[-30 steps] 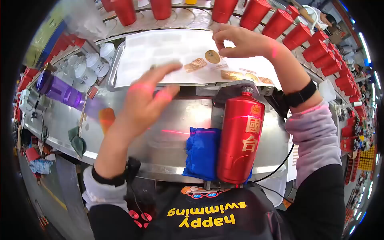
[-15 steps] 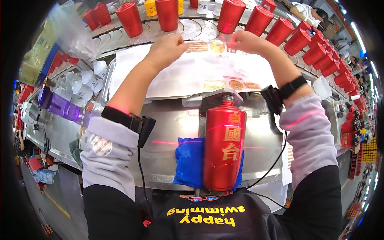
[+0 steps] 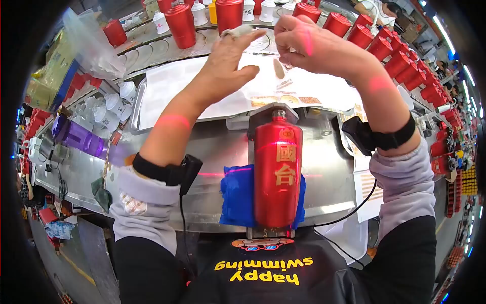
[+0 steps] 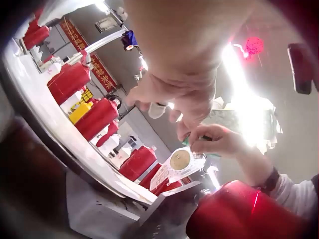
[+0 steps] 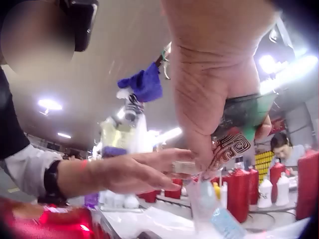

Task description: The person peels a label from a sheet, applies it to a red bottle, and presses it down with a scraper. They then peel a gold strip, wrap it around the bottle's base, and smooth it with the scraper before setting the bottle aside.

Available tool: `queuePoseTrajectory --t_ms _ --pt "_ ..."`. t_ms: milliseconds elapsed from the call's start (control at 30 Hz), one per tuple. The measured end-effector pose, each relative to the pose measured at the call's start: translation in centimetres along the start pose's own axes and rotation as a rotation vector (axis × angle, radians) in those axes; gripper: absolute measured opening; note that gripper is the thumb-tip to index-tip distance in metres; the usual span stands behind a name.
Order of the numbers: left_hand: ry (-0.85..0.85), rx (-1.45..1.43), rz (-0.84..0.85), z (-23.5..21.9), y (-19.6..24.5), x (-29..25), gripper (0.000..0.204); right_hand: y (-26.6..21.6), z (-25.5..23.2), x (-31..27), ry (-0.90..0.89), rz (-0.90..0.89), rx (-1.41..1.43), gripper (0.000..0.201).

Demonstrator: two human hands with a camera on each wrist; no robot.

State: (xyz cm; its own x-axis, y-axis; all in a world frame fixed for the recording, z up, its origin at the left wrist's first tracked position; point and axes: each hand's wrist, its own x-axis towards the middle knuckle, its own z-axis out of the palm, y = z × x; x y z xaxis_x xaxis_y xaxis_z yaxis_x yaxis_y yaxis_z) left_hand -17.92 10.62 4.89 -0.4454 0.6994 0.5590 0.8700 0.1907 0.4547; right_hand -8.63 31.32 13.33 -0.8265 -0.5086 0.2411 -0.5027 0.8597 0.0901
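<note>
A label with a gold disc (image 4: 179,160) hangs from my right hand (image 3: 319,48), whose thumb and fingers pinch it. Its dark key-pattern print (image 5: 232,149) shows close up in the right wrist view. Also within that hand is a dark, green-edged flat thing (image 5: 239,117). My left hand (image 3: 223,76) is beside it, fingers and thumb extended, with a white wrap (image 3: 238,31) on a finger. Both hands are above a white sheet (image 3: 177,91) bearing gold labels (image 3: 283,100). Nearer my body, a red bottle (image 3: 278,177) with gold characters lies on a blue cloth (image 3: 237,197).
Red bottles (image 3: 181,28) stand along the curved conveyor (image 3: 147,48) behind the sheet. White containers (image 3: 117,105) and a purple bottle (image 3: 78,136) are at the left. A black cable (image 3: 349,218) runs by the right arm. A person (image 3: 379,12) is at the far right.
My left hand has swung from the left over to the back of the sheet. My right hand has raised a label, which now hangs from its fingers.
</note>
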Motion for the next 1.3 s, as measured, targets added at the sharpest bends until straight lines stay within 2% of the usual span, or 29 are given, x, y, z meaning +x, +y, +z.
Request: queuePoseTrajectory --t_ms 33,67,100,167,200,233,300,367,433,500,533,667,800,1200,1300 --pt "-0.03 -0.045 0.037 -0.2 0.9 0.2 0.062 -1.5 -1.4 -0.3 0.026 -0.034 0.077 0.012" --pt "-0.108 -0.164 -0.053 -0.6 1.8 0.1 0.068 -3.0 -2.7 -0.8 0.052 -0.067 0.156 0.013" --pt "-0.274 -0.412 -0.167 -2.1 3.8 0.1 0.061 -4.4 -3.7 -1.5 0.075 -0.098 0.237 0.014" --pt "-0.36 -0.679 -0.249 -2.7 4.8 -1.5 0.046 -6.3 -4.8 -3.4 0.122 -0.113 0.176 0.016" --pt "-0.479 -0.752 -0.291 -3.7 6.3 -2.5 0.029 -7.2 -5.0 -4.6 0.149 -0.121 0.143 0.017" --pt "-0.491 -0.768 -0.304 -3.5 7.1 -4.0 0.019 -7.9 -4.5 -6.3 0.127 0.002 0.242 0.021" --pt "-0.624 -0.982 -0.349 -4.4 9.5 -6.6 0.014 -10.6 -3.7 -9.7 0.181 0.039 0.294 0.023" --pt "-0.642 -0.915 -0.388 -4.2 10.9 -9.5 0.014 -13.1 -1.8 -12.6 0.201 0.168 0.565 0.022" --pt "-0.614 -0.828 -0.414 -3.1 11.8 -11.9 0.015 -15.1 0.4 -15.1 0.207 0.257 0.66 0.022" --pt "-0.605 -0.793 -0.526 -1.7 12.3 -13.6 0.015 -16.4 2.7 -16.9 0.155 0.433 0.83 0.023" --pt "-0.56 -0.913 -0.593 -0.9 12.2 -14.5 0.015 -16.7 4.0 -17.5 0.176 0.45 0.867 0.025" --pt "-0.495 -0.959 -0.688 -0.3 12.5 -15.6 0.015 -17.4 7.0 -18.4 0.257 0.513 1.002 0.027" --pt "-0.423 -0.992 -0.711 0.2 12.7 -16.2 0.015 -17.5 7.8 -18.7 0.286 0.561 1.142 0.026" --pt "-0.355 -0.867 -0.711 0.5 13.5 -16.3 0.018 -17.2 8.8 -18.6 0.322 0.564 1.189 0.017" --pt "-0.354 -0.863 -0.721 0.5 13.5 -16.3 0.018 -17.1 8.9 -18.6 0.292 0.57 1.196 0.023"
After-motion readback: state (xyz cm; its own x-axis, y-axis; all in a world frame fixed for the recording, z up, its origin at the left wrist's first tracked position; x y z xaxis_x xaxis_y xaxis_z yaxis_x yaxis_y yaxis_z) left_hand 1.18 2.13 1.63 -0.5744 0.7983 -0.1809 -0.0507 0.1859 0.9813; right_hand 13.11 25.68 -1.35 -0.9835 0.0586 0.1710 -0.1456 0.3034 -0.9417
